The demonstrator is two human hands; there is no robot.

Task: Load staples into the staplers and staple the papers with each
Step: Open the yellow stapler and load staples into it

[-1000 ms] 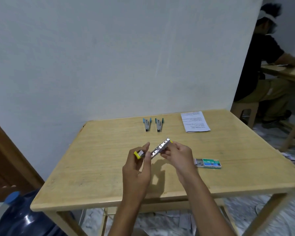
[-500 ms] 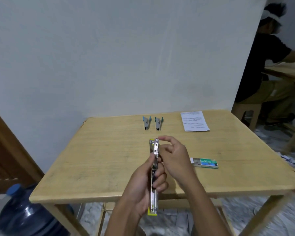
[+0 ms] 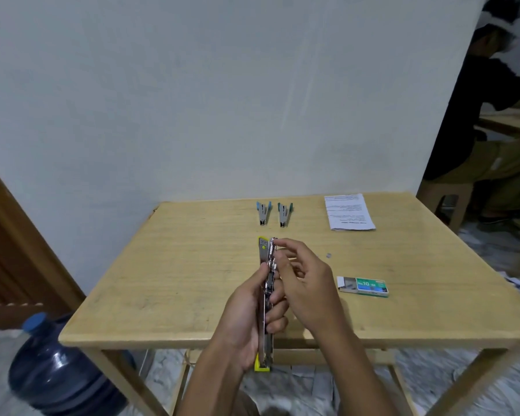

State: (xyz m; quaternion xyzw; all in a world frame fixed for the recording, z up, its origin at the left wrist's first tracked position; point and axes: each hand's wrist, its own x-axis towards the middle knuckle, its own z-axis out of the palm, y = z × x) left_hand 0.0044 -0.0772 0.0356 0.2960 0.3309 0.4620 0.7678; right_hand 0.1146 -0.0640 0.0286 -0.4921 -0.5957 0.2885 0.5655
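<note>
Water bottle (image 3: 57,364): on the floor, far left, out of play.
Worktop (image 3: 168,265): wooden, bare on its left side.
Left hand (image 3: 246,319): wrapped round the yellow stapler (image 3: 266,295), which is swung open and held lengthwise over the near edge.
Right hand (image 3: 300,280): fingertips pinched at the far end of the stapler's metal channel.
Advice: keep the stapler steady and level, and seat the strip flat in the channel before closing.
Blue staplers (image 3: 273,213): two, side by side at the far edge, untouched.
Papers (image 3: 348,211): far right corner.
Staple box (image 3: 364,286): open, just right of the hands.
</note>
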